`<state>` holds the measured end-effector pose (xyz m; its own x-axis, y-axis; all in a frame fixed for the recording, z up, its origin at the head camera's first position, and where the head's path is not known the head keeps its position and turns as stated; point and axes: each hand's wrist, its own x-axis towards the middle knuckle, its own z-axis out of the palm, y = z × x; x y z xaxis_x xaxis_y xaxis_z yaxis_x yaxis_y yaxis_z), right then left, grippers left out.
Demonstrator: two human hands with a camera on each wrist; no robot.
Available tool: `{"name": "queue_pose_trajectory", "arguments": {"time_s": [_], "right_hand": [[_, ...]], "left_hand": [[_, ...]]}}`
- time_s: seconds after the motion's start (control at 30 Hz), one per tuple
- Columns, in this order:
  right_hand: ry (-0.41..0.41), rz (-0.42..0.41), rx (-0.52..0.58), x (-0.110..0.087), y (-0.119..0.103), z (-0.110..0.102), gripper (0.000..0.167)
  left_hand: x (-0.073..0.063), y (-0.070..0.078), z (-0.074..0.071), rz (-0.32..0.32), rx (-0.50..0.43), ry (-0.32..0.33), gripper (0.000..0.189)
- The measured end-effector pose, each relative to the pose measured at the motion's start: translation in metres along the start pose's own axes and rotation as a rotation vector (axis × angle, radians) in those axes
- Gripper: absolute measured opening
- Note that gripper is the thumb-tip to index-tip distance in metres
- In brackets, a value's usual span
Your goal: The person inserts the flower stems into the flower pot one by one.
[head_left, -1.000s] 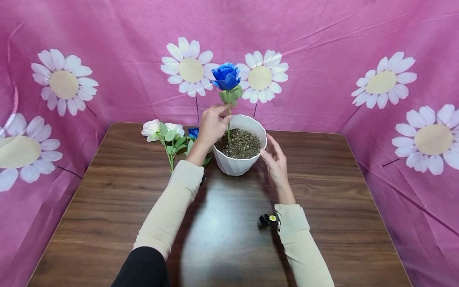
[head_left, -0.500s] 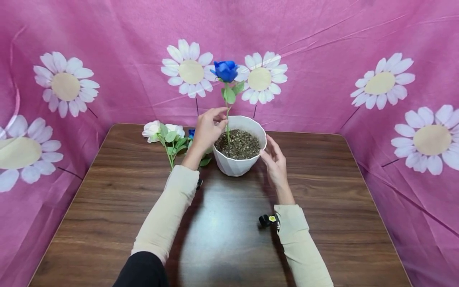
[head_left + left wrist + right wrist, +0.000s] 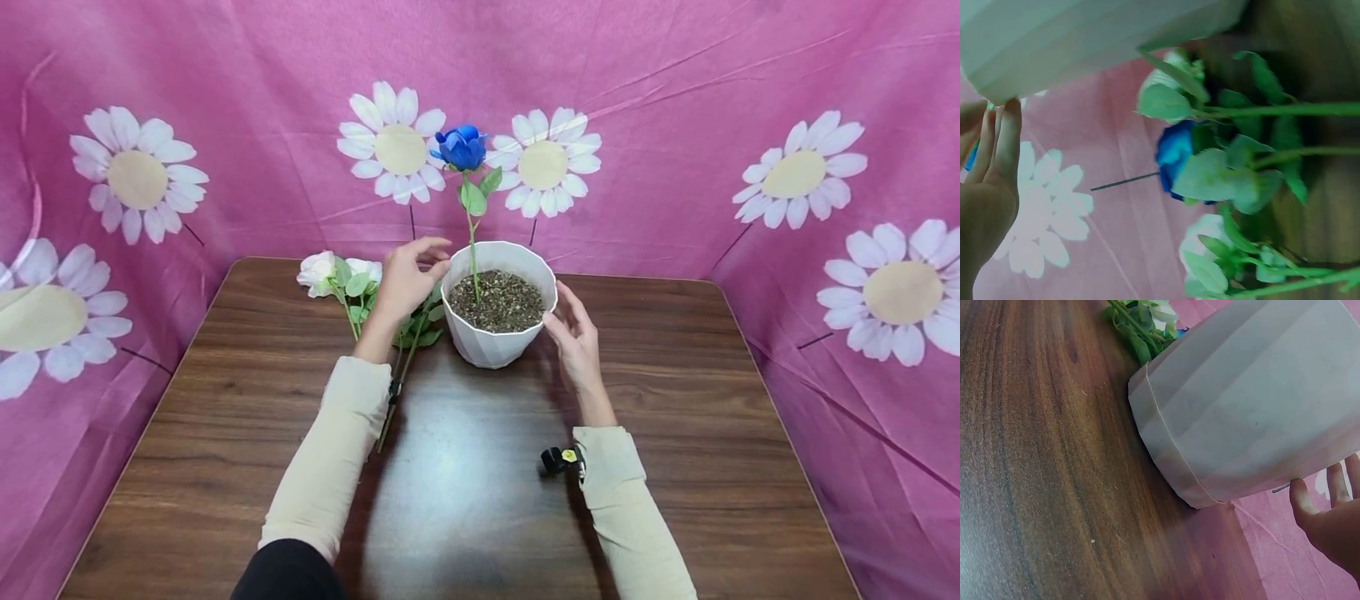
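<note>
A blue rose (image 3: pixel 461 148) stands in the soil (image 3: pixel 510 304) of a white faceted flowerpot (image 3: pixel 495 348), its stem leaning slightly left. My left hand (image 3: pixel 405 279) is beside the pot's left rim, apart from the stem, with loosely bent fingers that hold nothing. In the left wrist view that hand (image 3: pixel 988 187) overlaps the pot's edge. My right hand (image 3: pixel 577 342) rests against the pot's right side, thumb at the rim and fingers extended along the wall. From the right wrist, the thumb (image 3: pixel 1300 500) shows at the pot wall.
More flowers lie on the wooden table (image 3: pixel 675 400) left of the pot: white roses (image 3: pixel 317 273) and a blue rose (image 3: pixel 1175 156), their stems pointing toward me. Behind the table hangs a pink cloth (image 3: pixel 645 50) printed with white daisies.
My left hand has let go of the rose's stem and moved left and slightly down. The rose head has tipped a little left. My right hand has stayed at the pot.
</note>
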<state>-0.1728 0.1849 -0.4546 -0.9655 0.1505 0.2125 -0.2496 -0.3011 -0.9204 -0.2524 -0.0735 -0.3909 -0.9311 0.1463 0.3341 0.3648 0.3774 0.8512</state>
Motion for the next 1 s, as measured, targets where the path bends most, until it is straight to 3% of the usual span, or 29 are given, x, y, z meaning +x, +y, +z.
{"name": "queue_pose_trajectory", "arguments": {"time_s": [0.13, 0.43, 0.67, 0.87, 1.0], "right_hand": [[0.004, 0.009, 0.002, -0.001, 0.000, 0.000, 0.056], [0.000, -0.002, 0.025, 0.002, -0.003, 0.001, 0.056], [-0.026, -0.029, 0.049, 0.004, 0.002, -0.004, 0.056], [-0.023, -0.011, 0.046, 0.001, 0.002, -0.002, 0.055], [-0.008, 0.015, 0.044, -0.001, -0.001, 0.002, 0.055]], "left_hand": [[-0.008, -0.010, -0.003, -0.007, 0.008, -0.065, 0.030], [-0.024, -0.029, -0.019, -0.119, -0.061, -0.090, 0.028], [-0.040, -0.052, -0.039, -0.209, -0.113, -0.045, 0.030], [-0.054, -0.074, -0.057, -0.355, -0.295, 0.050, 0.036], [-0.063, -0.072, -0.068, -0.408, -0.337, 0.108, 0.034]]}}
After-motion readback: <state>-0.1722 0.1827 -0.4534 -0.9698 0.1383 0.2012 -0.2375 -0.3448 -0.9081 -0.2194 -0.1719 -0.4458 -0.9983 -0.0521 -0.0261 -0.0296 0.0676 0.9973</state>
